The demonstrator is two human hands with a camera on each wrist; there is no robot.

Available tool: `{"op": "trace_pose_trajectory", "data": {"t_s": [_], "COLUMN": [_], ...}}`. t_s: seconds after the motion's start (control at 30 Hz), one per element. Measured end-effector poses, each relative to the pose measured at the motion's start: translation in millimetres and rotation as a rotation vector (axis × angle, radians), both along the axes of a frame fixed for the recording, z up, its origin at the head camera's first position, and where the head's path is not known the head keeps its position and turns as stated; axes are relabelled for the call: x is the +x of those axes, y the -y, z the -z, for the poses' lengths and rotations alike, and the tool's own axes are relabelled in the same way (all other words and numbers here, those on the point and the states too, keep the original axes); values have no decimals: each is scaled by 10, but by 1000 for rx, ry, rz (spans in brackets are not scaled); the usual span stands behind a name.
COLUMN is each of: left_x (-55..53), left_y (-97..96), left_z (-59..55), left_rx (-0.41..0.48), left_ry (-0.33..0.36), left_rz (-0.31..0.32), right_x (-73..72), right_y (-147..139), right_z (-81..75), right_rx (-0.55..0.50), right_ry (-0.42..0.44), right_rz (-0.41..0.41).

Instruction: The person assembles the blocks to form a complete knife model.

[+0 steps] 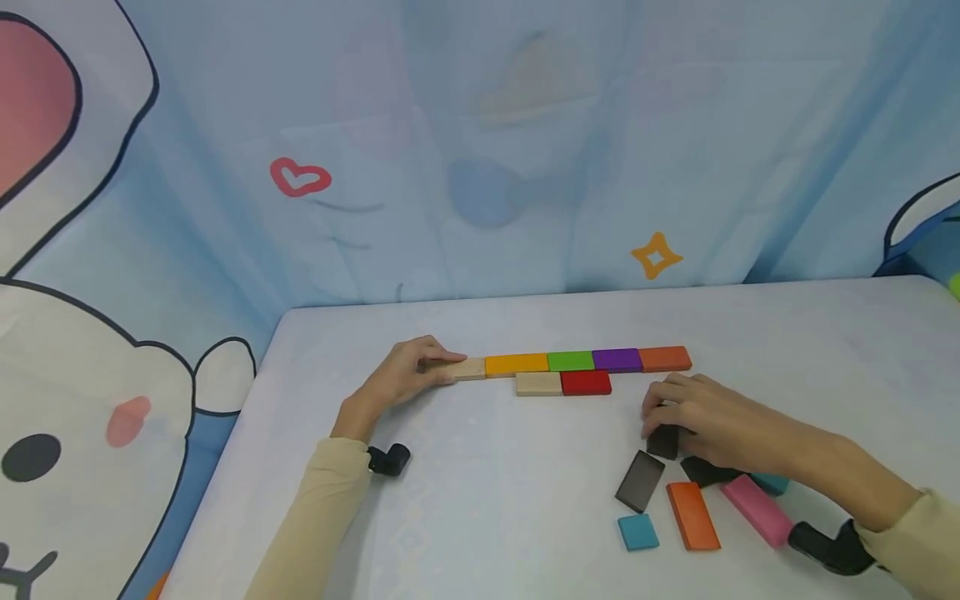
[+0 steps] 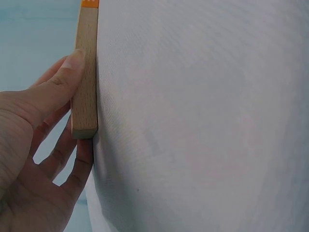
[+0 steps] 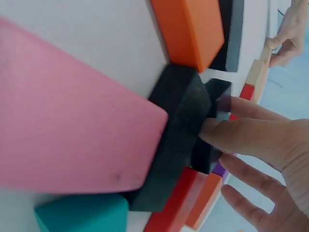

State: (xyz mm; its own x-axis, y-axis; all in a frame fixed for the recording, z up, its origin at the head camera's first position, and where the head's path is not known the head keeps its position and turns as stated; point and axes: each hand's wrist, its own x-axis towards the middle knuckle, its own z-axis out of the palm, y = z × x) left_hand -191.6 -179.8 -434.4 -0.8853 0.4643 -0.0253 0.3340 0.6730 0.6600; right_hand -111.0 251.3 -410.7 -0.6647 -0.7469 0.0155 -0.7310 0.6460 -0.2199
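My left hand [image 1: 401, 379] pinches a plain wooden block [image 1: 467, 369] at the left end of a row on the white table. The same wooden block [image 2: 86, 92] shows between thumb and fingers in the left wrist view. Rightward in that row lie a yellow block [image 1: 516, 365], a green block [image 1: 572, 361], a purple block [image 1: 617, 360] and an orange block [image 1: 664, 359]. In front lie a second wooden block [image 1: 538, 384] and a red block [image 1: 586, 382]. My right hand [image 1: 720, 421] grips a small black block [image 1: 663, 442], partly hidden by the fingers.
Near my right hand lie a dark grey block [image 1: 641, 482], a teal block [image 1: 638, 532], a loose orange block [image 1: 693, 517], a pink block [image 1: 757, 510] and a longer black block [image 1: 705, 472]. A patterned blue curtain [image 1: 525, 208] hangs behind the table [image 1: 450, 508].
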Motion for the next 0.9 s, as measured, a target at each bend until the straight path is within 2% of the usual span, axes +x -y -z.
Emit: {"op": "trace_pose_trajectory", "data": {"t_s": [0.1,0.3,0.37,0.47,0.57,0.7,0.9], "left_x": [-9,-8,-5,-6,-7,1,14], "left_y": [-2,-15,-20,-21,-24,-28,-10], "left_z": [8,22,18,14,12,-1,-18], "left_rx": [-3,0,0,-10,-11,-14,-16], "left_ry": [-4,8,12,12,12,13,28], "left_rz": [0,-2,-4,-17,-11,1,-24], "right_x": [4,1,-15,-47,-67,-95,-201], "right_y": [11,61,79,114,161,270,522], "right_z": [25,46,46,35,13,-13,-37], "right_rx": [-19,-65,-56,-32,-40,-107,-191], "right_ry": [24,173,183,142,64,-18,-65], "right_rz": [17,52,63,83,114,152,157]}}
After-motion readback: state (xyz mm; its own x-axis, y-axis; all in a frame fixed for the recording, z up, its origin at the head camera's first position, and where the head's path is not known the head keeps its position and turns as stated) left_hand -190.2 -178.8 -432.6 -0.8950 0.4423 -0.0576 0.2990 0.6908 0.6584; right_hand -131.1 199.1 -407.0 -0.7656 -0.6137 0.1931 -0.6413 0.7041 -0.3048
